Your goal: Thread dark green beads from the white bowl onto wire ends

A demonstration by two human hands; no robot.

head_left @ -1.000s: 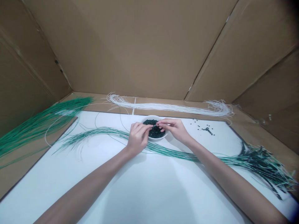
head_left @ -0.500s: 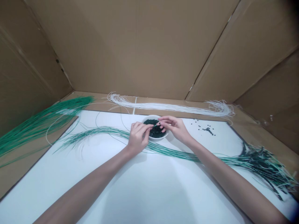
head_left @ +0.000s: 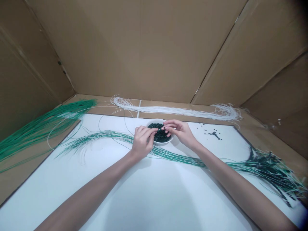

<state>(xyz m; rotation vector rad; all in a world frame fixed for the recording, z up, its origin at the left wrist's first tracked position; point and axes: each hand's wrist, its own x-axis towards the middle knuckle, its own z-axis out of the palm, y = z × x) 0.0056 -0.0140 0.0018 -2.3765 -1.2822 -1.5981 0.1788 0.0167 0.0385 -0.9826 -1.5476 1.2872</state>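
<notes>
A small white bowl [head_left: 169,140] full of dark green beads [head_left: 160,136] stands in the middle of a white board [head_left: 149,192]. My left hand [head_left: 141,141] is closed in a pinch at the bowl's left rim, holding the tip of a thin pale strand. My right hand [head_left: 180,131] is pinched over the bowl's right side, fingertips almost touching the left ones; what it holds is too small to name. A long bundle of green-and-white strands [head_left: 183,158] runs under both wrists across the board.
A bundle of white strands [head_left: 178,111] lies along the far edge. Green strands [head_left: 40,126] fan out at the left. Loose dark beads [head_left: 213,132] are scattered right of the bowl. Beaded strand ends [head_left: 271,170] pile at the right. Cardboard walls [head_left: 149,48] enclose the space.
Both hands stay over the bowl; the fingertips shifted only slightly.
</notes>
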